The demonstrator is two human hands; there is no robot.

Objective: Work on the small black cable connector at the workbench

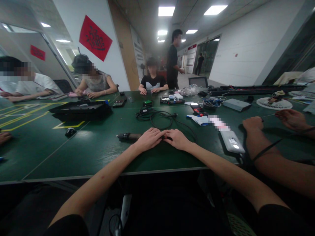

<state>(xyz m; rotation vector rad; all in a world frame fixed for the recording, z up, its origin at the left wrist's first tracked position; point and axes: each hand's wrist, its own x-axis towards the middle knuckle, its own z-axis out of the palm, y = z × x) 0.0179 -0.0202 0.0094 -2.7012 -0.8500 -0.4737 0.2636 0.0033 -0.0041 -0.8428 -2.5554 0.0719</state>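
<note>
An electric screwdriver (127, 136) lies on its side on the green table, its tip to the left. My left hand (150, 139) is closed over the rear of its body. Against it, my right hand (177, 139) curls its fingers at the dark tail end of the screwdriver, and the fingertips of both hands meet there. The undersides of my fingers are hidden. Just beyond my hands, a black cable (159, 115) lies in loose loops with a plug at its right end.
A black tray-like housing (81, 111) and a small black object (70, 131) lie left. To the right are a white device (232, 141), a blue-and-white packet (199, 120) and a co-worker's arms (268, 144). Other people sit across the table (73, 154).
</note>
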